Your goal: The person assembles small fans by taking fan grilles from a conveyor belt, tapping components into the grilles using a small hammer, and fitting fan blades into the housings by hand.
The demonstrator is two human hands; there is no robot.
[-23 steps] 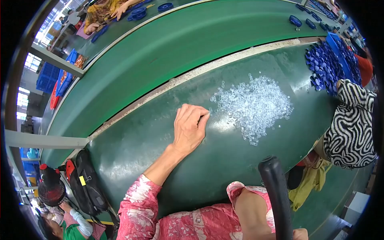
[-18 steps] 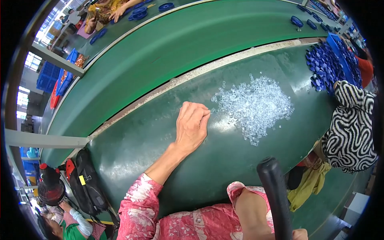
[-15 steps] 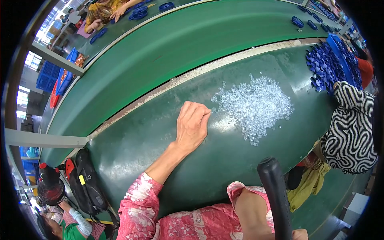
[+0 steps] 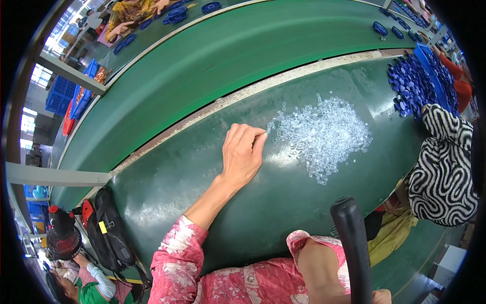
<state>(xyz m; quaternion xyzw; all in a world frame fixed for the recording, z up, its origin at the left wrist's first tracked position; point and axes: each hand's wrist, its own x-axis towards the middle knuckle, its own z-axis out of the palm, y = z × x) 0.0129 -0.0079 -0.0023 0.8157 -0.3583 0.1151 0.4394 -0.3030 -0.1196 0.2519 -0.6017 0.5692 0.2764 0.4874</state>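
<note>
My left hand (image 4: pixel 242 154) is at the left edge of a pile of small clear plastic rings (image 4: pixel 329 131) on the green tabletop. Its thumb and forefinger are pinched together on one small clear ring (image 4: pixel 269 129), partly covered by the fingertips. Low in the picture, a black lever handle (image 4: pixel 352 243) rises in front of my right arm. Only a bit of my right hand (image 4: pixel 381 297) shows beside the handle at the bottom edge; its fingers are hidden, so what it holds cannot be made out.
A green conveyor belt (image 4: pixel 202 76) runs beyond the pale table ledge. Blue plastic parts (image 4: pixel 409 83) lie heaped by a blue bin (image 4: pixel 428 66) at far right, near a person in a zebra-patterned garment (image 4: pixel 443 172). A black bag (image 4: pixel 109 230) and a fan (image 4: pixel 64 238) are at left.
My left hand has shifted slightly up, its thumb and forefinger now reaching a ring at the pile's edge. The lever handle appears slightly further right.
</note>
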